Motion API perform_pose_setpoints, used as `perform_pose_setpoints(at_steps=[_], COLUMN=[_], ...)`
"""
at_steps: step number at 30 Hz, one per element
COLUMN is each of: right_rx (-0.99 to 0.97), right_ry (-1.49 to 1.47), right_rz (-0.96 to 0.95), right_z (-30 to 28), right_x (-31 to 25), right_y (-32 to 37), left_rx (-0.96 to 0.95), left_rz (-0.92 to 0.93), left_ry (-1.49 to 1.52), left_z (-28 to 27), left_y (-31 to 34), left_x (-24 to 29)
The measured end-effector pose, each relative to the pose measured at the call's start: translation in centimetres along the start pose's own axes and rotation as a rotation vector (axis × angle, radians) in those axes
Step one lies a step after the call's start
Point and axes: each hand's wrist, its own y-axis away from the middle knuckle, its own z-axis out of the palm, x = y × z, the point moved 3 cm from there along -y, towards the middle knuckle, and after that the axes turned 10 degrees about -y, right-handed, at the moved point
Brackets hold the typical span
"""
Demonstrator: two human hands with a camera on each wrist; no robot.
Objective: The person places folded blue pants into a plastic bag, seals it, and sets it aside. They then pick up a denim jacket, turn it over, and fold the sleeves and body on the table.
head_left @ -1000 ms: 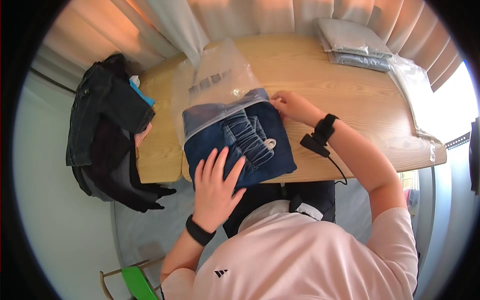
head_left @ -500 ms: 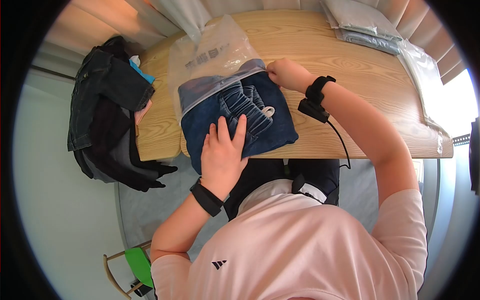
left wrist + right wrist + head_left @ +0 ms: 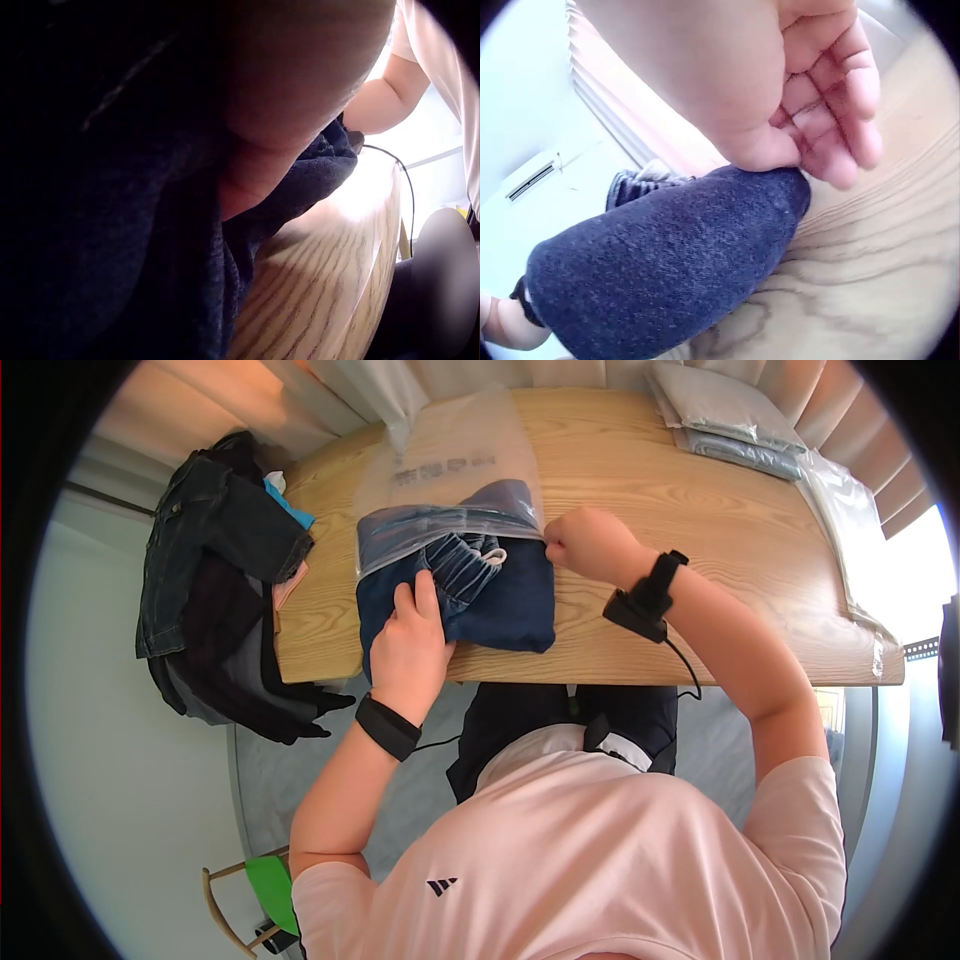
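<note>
Folded dark-blue jeans (image 3: 510,595) lie on the table, their far part inside a frosted plastic bag (image 3: 440,445) with dark print. A gathered waistband (image 3: 460,568) with a white cord loop lies on top, just outside the bag's mouth. My left hand (image 3: 408,650) grips the near left part of the jeans, fingers on top and thumb at the front edge; denim surrounds that thumb in the left wrist view. At the right corner of the bag's mouth, my right hand (image 3: 595,545) pinches the bag's edge. The right wrist view shows its thumb against the denim (image 3: 675,255), fingers curled.
Dark garments (image 3: 215,575) hang over the table's left end, near a blue item (image 3: 290,505). Packed grey bags (image 3: 725,410) are stacked at the back right, beside more clear plastic (image 3: 845,540). A curtain (image 3: 580,370) borders the far edge; a green chair (image 3: 270,890) stands lower left.
The jeans and bag have turned and shifted, so their front edge lies straighter. The waistband sits closer to the bag's mouth. My left hand has moved left and its fingers are more bent.
</note>
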Motion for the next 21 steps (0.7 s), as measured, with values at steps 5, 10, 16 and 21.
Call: perform_pose_setpoints(at_steps=[5,10,16,21], right_rx=[-0.021,0.120,0.051,-0.063], right_ry=[0.005,-0.045,0.097,0.014], right_rz=[0.004,-0.241,-0.564,-0.333], right_z=[0.4,-1.6,2.9,3.9], right_x=[-0.2,-4.8,-7.7,-6.5], right_y=[1.6,1.0,0.7,0.4], left_rx=[0.077,0.096,0.121,-0.007], left_rz=[0.089,0.215,0.234,0.243], left_ry=[-0.109,-0.136,-0.063,0.238], left_z=[1.1,0.8,0.7,-0.2], left_y=[0.5,0.3,0.1,0.7], left_x=[-0.4,0.0,-0.2,-3.3])
